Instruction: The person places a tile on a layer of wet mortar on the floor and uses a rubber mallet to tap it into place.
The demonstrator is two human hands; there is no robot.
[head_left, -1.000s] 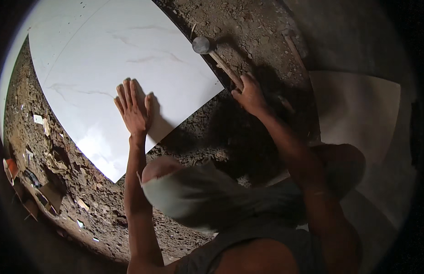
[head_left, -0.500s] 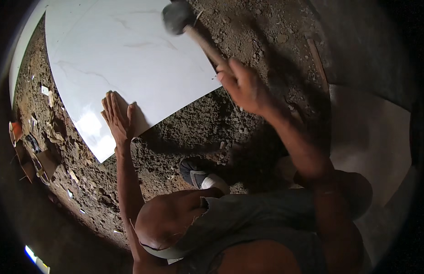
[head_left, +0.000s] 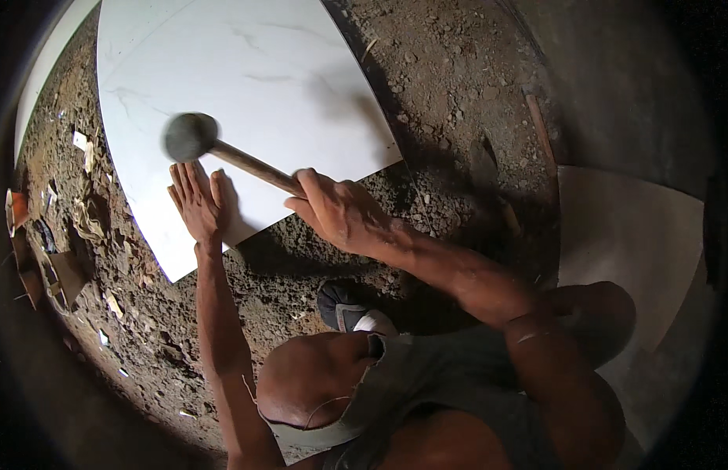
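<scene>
A large white tile (head_left: pixel 262 102) with faint grey veins lies over rough dark mortar or soil. My left hand (head_left: pixel 198 207) rests flat on it near its near left corner, fingers spread and pointing away from me. In my right hand (head_left: pixel 340 211) is the wooden handle of a mallet (head_left: pixel 190 137), its round dark head to the left, just beyond my left fingertips. Whether the head touches the tile or hovers over it, I cannot tell.
Bare lumpy ground (head_left: pixel 301 270) surrounds the tile's near edge. Scraps and an orange piece (head_left: pixel 18 210) lie at the left. A wooden strip (head_left: pixel 541 135) and a flat pale brown panel (head_left: pixel 626 243) are at the right. My shoe (head_left: pixel 340 305) stands near the middle.
My right hand has swung the mallet left and nearer, from the tile's right edge to beyond my left fingertips. My left hand stays flat on the tile.
</scene>
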